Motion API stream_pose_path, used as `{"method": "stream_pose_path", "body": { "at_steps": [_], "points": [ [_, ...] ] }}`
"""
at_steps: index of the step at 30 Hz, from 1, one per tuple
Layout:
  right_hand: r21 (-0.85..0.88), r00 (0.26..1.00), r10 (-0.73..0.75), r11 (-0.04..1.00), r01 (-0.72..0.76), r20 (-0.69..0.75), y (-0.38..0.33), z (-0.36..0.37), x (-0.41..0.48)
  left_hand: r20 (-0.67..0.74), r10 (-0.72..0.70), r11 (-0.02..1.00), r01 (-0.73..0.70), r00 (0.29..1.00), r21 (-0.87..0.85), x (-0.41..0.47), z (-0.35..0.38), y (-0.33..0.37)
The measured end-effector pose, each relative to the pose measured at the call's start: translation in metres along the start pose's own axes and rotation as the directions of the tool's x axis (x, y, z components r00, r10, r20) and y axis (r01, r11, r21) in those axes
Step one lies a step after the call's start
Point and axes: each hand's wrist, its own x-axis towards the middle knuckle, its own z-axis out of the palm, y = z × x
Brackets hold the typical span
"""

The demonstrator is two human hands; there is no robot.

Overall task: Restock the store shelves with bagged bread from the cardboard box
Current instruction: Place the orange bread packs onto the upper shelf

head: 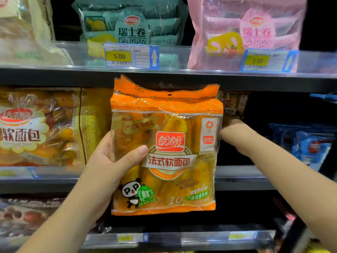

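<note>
An orange bag of soft bread (167, 152) with a panda on its front stands upright in front of the middle shelf (240, 172). My left hand (113, 161) grips its left edge, thumb across the front. My right hand (231, 128) reaches behind the bag's right side into the dark shelf gap; its fingers are hidden by the bag. A small brown bread bag (233, 105) sits deeper in that gap. The cardboard box is out of view.
Yellow soft-bread bags (42, 126) fill the middle shelf's left part. Blue packs (310, 143) lie at the right. On the upper shelf stand a green roll-cake bag (131, 24) and a pink one (246, 33) behind price tags. The bottom shelf holds dark packs (27, 216).
</note>
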Motion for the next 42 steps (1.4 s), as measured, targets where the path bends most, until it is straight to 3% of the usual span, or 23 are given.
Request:
{"method": "stream_pose_path", "body": {
  "at_steps": [3, 5, 9, 13, 21, 27, 34, 42],
  "points": [
    [0.362, 0.999, 0.022, 0.932, -0.029, 0.023, 0.003, -0.013, -0.035, -0.003, -0.009, 1.0, 0.009, 1.0, 0.008, -0.005, 0.018, 0.005],
    [0.468, 0.997, 0.005, 0.883, -0.04, 0.076, 0.015, -0.021, -0.055, 0.0, -0.013, 1.0, 0.013, 1.0, 0.004, -0.008, 0.03, 0.009],
    [0.453, 0.993, -0.026, 0.891, -0.028, 0.111, 0.03, -0.028, -0.104, 0.009, -0.028, 1.0, 0.028, 1.0, -0.006, -0.017, 0.049, 0.019],
    [0.217, 0.978, -0.177, 0.965, 0.15, 0.111, 0.049, -0.041, -0.141, 0.042, -0.042, 0.998, 0.04, 0.998, 0.05, -0.027, 0.065, 0.024],
    [0.254, 0.95, -0.287, 0.916, 0.309, -0.119, 0.048, -0.074, -0.163, 0.145, 0.081, 0.955, -0.119, 0.986, 0.273, -0.035, 0.098, 0.046],
    [0.178, 0.888, -0.334, 0.898, 0.402, -0.316, 0.051, -0.086, -0.144, 0.138, 0.063, 0.864, -0.123, 0.988, 0.488, -0.006, 0.121, 0.041],
    [0.069, 0.855, -0.271, 0.94, 0.334, -0.442, 0.067, -0.097, -0.106, 0.186, 0.008, 0.878, -0.096, 0.983, 0.468, 0.023, 0.152, 0.021],
    [-0.039, 0.936, -0.123, 0.992, 0.116, -0.33, 0.094, -0.099, -0.067, 0.158, -0.163, 0.813, 0.041, 0.974, 0.581, 0.047, 0.157, -0.017]
  ]
}}
